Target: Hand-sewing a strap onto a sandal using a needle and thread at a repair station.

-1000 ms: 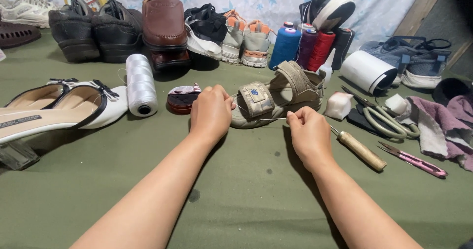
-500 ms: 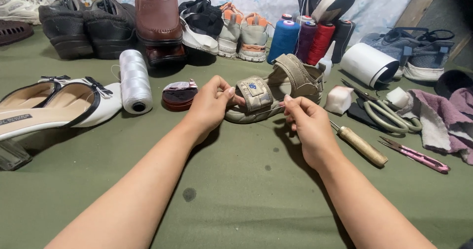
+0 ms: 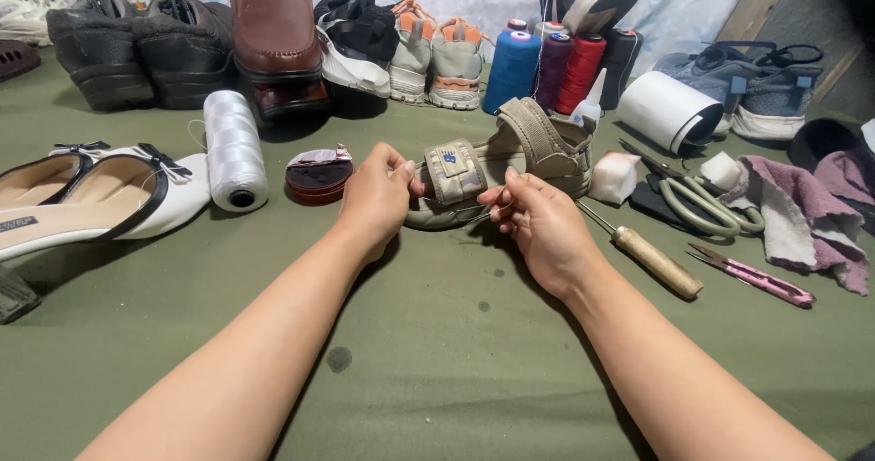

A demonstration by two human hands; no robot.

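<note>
- The left hand (image 3: 378, 196) is closed around the toe end of a beige sandal (image 3: 497, 165), with the thumb on its front strap.
- The right hand (image 3: 542, 224) pinches a thin metal needle (image 3: 483, 213) between thumb and fingers, with the tip at the side of the sandal sole.
- The sandal lies on the green bench (image 3: 437, 333) between both hands.
- Compared with half a second ago, both hands sit a little closer to the sandal; the sandal has not moved.
- Left of the left hand is a small round tin (image 3: 317, 174); I cannot tell its content.
- Right of the right hand lies a wooden-handled awl (image 3: 652, 258).
</note>
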